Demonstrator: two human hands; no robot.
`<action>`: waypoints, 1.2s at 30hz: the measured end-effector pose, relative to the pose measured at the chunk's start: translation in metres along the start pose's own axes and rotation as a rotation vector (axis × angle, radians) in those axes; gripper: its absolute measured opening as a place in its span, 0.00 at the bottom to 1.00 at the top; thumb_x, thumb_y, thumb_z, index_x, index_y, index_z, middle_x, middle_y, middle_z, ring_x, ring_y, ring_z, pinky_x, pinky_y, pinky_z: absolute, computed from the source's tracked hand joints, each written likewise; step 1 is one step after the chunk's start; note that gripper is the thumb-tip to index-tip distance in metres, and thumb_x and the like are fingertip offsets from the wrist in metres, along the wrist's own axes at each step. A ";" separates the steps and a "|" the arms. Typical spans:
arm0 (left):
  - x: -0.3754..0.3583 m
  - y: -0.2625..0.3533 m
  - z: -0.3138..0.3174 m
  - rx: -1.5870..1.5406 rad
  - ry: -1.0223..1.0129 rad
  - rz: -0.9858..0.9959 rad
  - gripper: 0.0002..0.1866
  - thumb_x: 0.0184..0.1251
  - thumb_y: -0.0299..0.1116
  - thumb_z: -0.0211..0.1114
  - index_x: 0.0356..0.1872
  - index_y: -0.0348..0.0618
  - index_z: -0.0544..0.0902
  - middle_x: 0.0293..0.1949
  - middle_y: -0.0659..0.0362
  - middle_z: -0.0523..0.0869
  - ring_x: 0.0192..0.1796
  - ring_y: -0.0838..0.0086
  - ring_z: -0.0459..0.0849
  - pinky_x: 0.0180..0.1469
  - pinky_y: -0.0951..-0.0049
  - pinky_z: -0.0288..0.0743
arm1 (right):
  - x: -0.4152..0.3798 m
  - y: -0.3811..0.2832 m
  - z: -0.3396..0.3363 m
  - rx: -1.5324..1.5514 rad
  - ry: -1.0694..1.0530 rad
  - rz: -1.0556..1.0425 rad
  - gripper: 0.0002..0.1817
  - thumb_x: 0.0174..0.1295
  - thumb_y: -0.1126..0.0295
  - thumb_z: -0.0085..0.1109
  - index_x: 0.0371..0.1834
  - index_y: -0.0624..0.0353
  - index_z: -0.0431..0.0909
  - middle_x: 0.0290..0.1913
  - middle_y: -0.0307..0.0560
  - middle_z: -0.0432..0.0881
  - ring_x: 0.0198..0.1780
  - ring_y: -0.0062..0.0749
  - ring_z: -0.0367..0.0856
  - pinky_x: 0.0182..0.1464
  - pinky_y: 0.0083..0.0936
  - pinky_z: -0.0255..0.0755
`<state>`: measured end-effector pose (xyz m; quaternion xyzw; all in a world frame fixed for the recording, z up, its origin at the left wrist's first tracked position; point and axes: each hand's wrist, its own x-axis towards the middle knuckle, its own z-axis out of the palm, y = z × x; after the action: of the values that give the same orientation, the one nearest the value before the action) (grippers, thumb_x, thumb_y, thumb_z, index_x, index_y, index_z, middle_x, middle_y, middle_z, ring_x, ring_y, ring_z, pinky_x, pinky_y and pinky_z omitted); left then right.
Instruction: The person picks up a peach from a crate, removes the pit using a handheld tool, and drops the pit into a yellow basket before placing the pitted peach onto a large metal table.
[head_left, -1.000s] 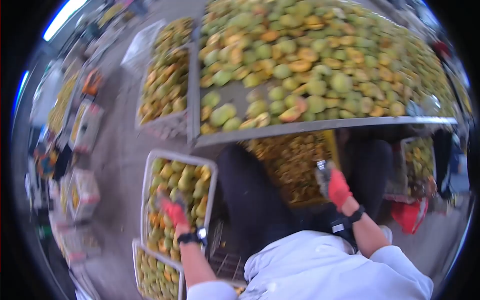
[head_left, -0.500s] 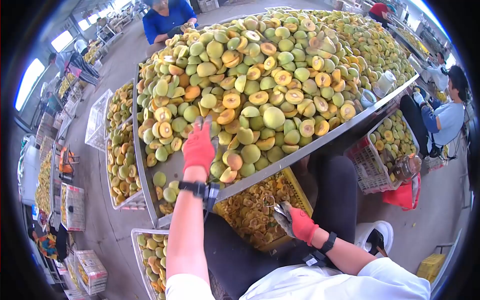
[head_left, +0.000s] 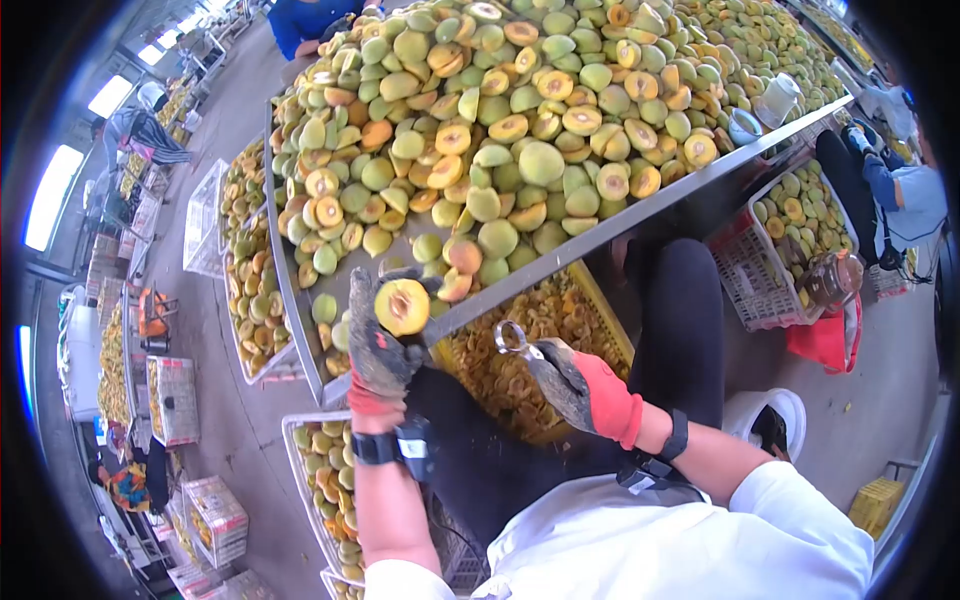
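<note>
My left hand [head_left: 376,352], in a red and dark, soiled glove, is closed around a halved peach [head_left: 403,306]. The cut yellow face with its brown pit is turned upward. In my right hand [head_left: 590,390], also gloved, sits a pitting tool [head_left: 530,352] with a metal ring at its end, pointing toward the left. A gap separates the ring from the fruit. Both hands are above my lap, at the near edge of a metal table [head_left: 640,212] heaped with peach halves [head_left: 540,163]. Below them stands a yellow crate [head_left: 612,312] of brownish-orange scraps.
White crates of peach halves stand left of the table [head_left: 262,340], beside my left arm [head_left: 325,470] and at right [head_left: 750,270]. A jar [head_left: 832,278], a red bag [head_left: 835,340] and a white bucket [head_left: 790,415] are at right. Co-workers sit across and at right.
My left hand has drawn back from the pile toward me and now has a peach half. My right hand has shifted slightly, raising the ring tool. The view has tilted down.
</note>
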<state>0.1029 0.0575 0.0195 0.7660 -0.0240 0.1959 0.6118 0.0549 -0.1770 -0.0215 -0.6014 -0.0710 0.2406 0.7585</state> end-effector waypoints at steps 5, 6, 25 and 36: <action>-0.059 0.032 0.009 -0.459 0.086 -0.660 0.37 0.69 0.65 0.36 0.45 0.37 0.77 0.33 0.56 0.84 0.29 0.73 0.83 0.28 0.78 0.78 | -0.009 -0.028 0.037 -0.383 -0.094 -0.401 0.06 0.62 0.75 0.53 0.40 0.64 0.72 0.33 0.53 0.77 0.33 0.45 0.77 0.34 0.28 0.71; -0.066 0.035 0.016 -0.437 0.156 -0.643 0.38 0.68 0.66 0.35 0.42 0.38 0.78 0.33 0.56 0.84 0.26 0.73 0.83 0.27 0.78 0.78 | -0.011 -0.027 0.040 -0.387 -0.095 -0.398 0.06 0.62 0.75 0.53 0.40 0.64 0.72 0.33 0.53 0.77 0.33 0.45 0.77 0.34 0.28 0.71; -0.109 0.030 0.032 -0.216 0.042 -0.412 0.43 0.69 0.65 0.30 0.31 0.31 0.81 0.26 0.55 0.83 0.28 0.73 0.81 0.35 0.77 0.76 | -0.048 0.023 0.026 -0.350 -0.263 0.231 0.19 0.74 0.58 0.34 0.44 0.58 0.74 0.29 0.41 0.77 0.30 0.24 0.76 0.30 0.20 0.71; -0.105 0.028 0.030 -0.278 -0.074 -0.405 0.39 0.72 0.62 0.34 0.30 0.35 0.82 0.22 0.58 0.81 0.25 0.78 0.79 0.29 0.80 0.73 | -0.046 0.025 0.026 0.202 -0.271 0.645 0.23 0.70 0.48 0.38 0.46 0.54 0.78 0.32 0.37 0.80 0.26 0.19 0.74 0.26 0.19 0.66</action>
<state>0.0067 0.0008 0.0053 0.6702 0.0808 0.0359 0.7369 -0.0025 -0.1706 -0.0298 -0.4778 0.0465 0.5506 0.6829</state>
